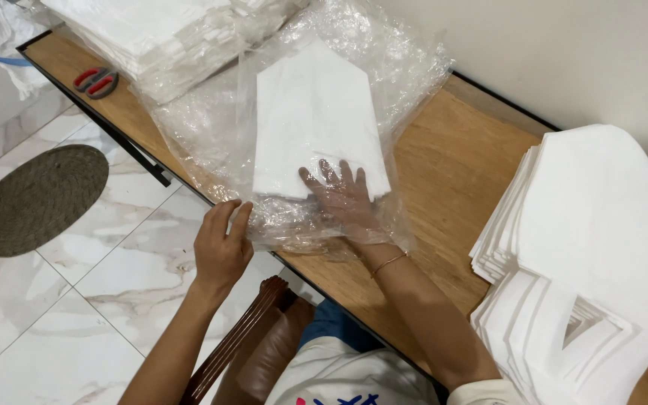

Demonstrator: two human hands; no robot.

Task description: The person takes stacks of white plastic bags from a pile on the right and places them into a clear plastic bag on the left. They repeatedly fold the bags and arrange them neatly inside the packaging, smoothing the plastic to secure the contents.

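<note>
A clear plastic bag lies on the wooden table with a folded white pointed stack of fabric pieces inside it. My right hand is pushed into the bag's open mouth, fingers spread flat against the stack's near edge. My left hand pinches the bag's open edge at the table's front rim.
A big pile of white folded pieces sits at the right. Another wrapped white stack lies at the far left with red-handled scissors beside it. A round woven mat lies on the marble floor. A wooden chair back is below.
</note>
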